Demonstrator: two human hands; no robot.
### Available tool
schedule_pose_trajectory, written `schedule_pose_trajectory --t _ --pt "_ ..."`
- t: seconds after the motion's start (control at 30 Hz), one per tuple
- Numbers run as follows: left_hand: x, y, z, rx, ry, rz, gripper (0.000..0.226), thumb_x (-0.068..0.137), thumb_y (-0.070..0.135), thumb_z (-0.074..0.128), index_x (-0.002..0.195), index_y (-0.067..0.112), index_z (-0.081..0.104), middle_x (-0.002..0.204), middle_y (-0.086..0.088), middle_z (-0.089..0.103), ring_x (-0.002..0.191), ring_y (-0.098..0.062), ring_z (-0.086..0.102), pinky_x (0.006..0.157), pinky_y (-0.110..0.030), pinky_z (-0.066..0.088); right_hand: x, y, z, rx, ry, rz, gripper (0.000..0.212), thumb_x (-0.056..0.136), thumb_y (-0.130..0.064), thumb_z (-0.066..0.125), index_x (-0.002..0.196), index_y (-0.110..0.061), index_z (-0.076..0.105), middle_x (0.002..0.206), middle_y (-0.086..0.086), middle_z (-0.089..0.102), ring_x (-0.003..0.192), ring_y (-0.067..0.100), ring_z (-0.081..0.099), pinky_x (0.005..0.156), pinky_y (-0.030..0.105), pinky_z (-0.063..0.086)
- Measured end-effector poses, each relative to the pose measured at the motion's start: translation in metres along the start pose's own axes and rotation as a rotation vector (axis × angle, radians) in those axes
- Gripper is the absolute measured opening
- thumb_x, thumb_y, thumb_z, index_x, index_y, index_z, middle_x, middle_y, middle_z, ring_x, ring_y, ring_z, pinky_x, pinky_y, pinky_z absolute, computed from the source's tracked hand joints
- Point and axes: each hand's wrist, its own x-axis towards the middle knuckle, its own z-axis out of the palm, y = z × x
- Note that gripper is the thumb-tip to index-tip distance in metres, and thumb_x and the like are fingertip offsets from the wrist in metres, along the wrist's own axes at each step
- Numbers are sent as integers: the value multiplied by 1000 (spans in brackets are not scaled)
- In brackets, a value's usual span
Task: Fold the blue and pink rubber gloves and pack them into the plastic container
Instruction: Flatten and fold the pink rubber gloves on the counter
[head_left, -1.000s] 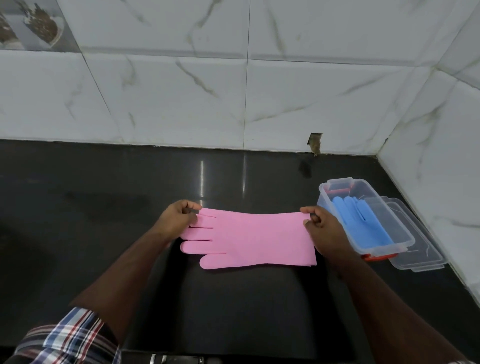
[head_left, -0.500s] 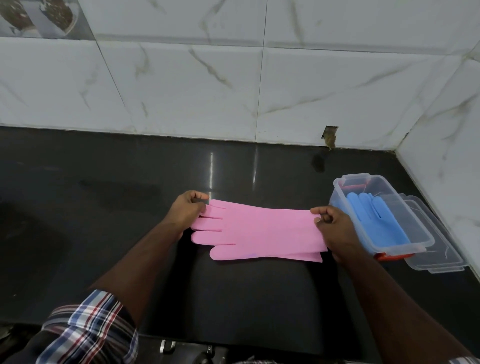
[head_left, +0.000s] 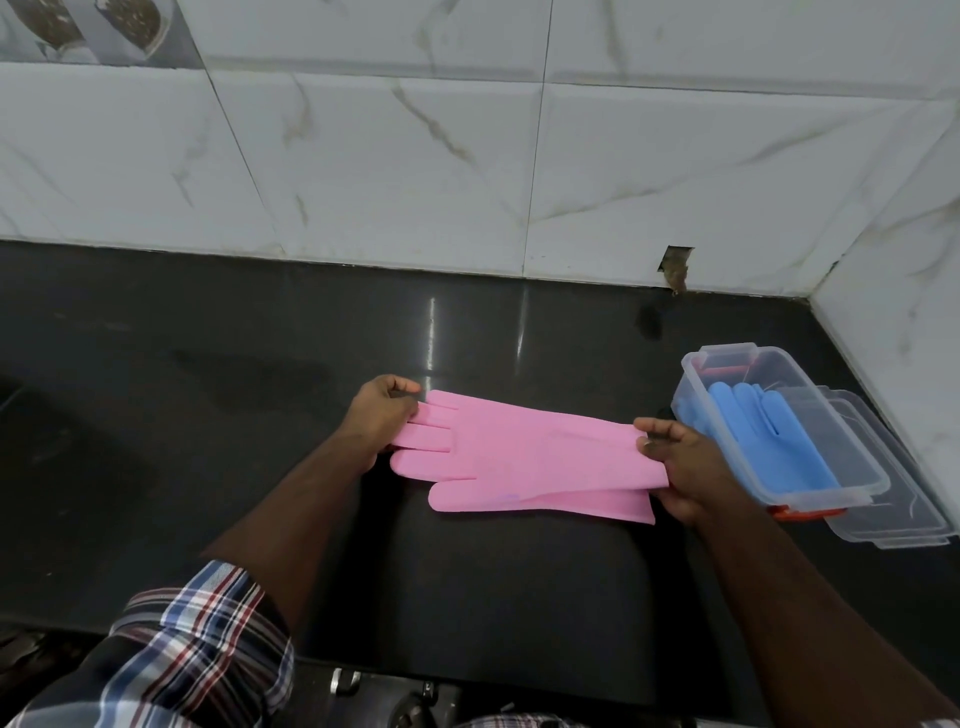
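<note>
Holding the pink gloves (head_left: 524, 457) stretched flat between both hands, low over the dark surface (head_left: 208, 415) near its middle. Your left hand (head_left: 382, 415) has its fingers curled and clamped on the fingertip end; your right hand (head_left: 675, 467) pinches the cuff end, thumb on top, fingers underneath. Two pink layers show: the top one lies slightly offset, so the lower one's edge sticks out along the near side toward the cuff. Glove fingers point left, thumb section toward you. Can't tell whether the gloves touch the surface or hang just above it. Plastic container (head_left: 696, 374) stands open at the right, just beside your right hand, close to the tiled corner wall (head_left: 519, 156). Blue gloves (head_left: 769, 441) lie inside it, lengthwise, fingertips at the far end. Clear lid (head_left: 904, 519) lies on the surface against the container's right side, partly under it. Red latch (head_left: 805, 513) shows at the container's near end.
</note>
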Motion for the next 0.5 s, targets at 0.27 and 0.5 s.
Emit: schedule_pose_trajectory --t 0.27,0.5 --pt "3 0 1 -15 32 -15 26 85 2 55 102 17 66 86 -6 64 74 -21 57 66 -37 46 0 -4 -1 40 -14 69 18 93 -4 61 103 -17 70 116 4 61 105 27 63 66 35 60" --pt "2 0 -7 193 16 89 20 83 8 59 95 22 68 93 0 69 91 -22 66 82 -37 54 -1 5 -4 -735 189 -325 18 89 -22 70 107 -27 66 110 -2 67 97 20 65 93 44 56"
